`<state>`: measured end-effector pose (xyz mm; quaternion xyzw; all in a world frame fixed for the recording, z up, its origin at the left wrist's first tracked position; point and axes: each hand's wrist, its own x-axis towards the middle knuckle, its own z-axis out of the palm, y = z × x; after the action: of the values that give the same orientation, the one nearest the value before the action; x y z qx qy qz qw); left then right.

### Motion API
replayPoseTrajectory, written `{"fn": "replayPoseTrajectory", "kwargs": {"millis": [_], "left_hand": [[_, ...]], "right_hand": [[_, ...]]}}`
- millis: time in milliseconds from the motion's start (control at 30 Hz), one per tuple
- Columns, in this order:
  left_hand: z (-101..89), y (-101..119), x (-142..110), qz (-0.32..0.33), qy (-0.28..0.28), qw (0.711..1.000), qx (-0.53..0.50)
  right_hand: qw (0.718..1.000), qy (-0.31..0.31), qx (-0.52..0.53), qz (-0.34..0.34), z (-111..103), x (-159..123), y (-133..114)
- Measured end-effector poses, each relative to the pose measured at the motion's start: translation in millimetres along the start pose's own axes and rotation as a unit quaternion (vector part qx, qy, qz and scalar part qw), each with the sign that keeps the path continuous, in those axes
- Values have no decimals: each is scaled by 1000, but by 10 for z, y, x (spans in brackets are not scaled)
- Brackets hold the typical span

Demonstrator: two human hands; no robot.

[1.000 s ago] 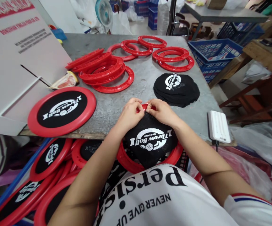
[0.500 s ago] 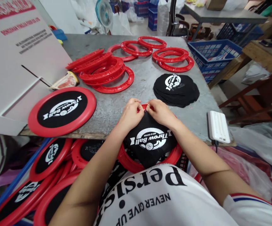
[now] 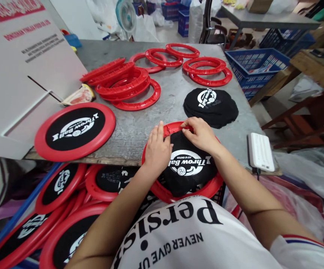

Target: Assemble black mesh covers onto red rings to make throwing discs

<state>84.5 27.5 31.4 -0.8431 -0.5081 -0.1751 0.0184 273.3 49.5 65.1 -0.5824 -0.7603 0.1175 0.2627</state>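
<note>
A red plastic ring [image 3: 171,129] rests at the table's near edge, against my shirt, with a black mesh fabric disc [image 3: 183,145] printed "Throw Ball" lying over its opening. My left hand [image 3: 158,150] lies on the ring's left side, fingers stretched out, thumb by the fabric. At the far rim, my right hand [image 3: 199,135] pinches the fabric's edge with thumb and forefinger. Beyond it sits a pile of black fabric discs [image 3: 211,108]. A finished-looking red and black disc [image 3: 75,130] lies flat to the left.
Several bare red rings [image 3: 128,89] lie stacked and scattered across the grey table [image 3: 170,95]. A white power bank [image 3: 261,151] with a cable sits at the right edge. Below left are more red discs [image 3: 61,183]. A white carton [image 3: 24,86] stands at the left; blue crates [image 3: 254,61] stand beyond the table.
My left hand has let go of the fabric at the far rim and moved left and nearer, flattening onto the ring's side. My right hand has shifted slightly right along the rim.
</note>
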Motion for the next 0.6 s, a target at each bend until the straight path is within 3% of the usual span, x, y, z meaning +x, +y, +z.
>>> {"fn": "replayPoseTrajectory", "kwargs": {"millis": [167,333,600], "left_hand": [[-60,55,77,-19,-19,1000,-7],[-88,8,99,-51,16,993,-104],[-152,-14,234,-100,27,973,-207]], "right_hand": [[1000,6,-11,2,-7,-18,-30],[1000,11,6,9,-24,-24,-4],[1000,2,13,17,-18,4,-8]]}}
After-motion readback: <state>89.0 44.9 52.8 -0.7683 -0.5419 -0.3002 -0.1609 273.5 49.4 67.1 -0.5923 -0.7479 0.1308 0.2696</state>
